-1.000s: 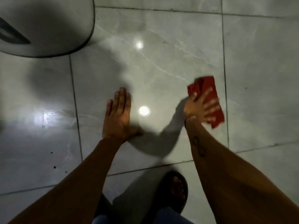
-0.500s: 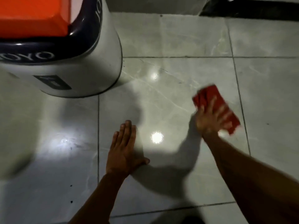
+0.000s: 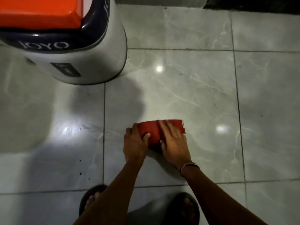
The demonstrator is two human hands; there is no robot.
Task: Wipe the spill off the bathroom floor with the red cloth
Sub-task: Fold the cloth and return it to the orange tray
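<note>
The red cloth [image 3: 153, 131] lies folded on the grey marble-look floor tile [image 3: 203, 103], near the middle of the view. My left hand [image 3: 134, 143] grips its left edge, thumb on top of the fabric. My right hand [image 3: 174, 140] presses flat on the cloth's right half, fingers spread and blurred. Most of the cloth is covered by the two hands. I cannot make out a distinct spill; the tile is glossy with bright light reflections [image 3: 220, 128].
A white bin with a dark rim and orange lid [image 3: 65, 46] stands at the upper left. My two feet in dark sandals [image 3: 92, 200] are at the bottom edge. A dark strip [image 3: 251, 4] runs along the top right. Small dark specks [image 3: 80, 173] dot the left tile.
My right hand has dragged the cloth left and towards me. My left hand has left the bare floor and taken the cloth's left edge. The view has tilted, showing more of the bin.
</note>
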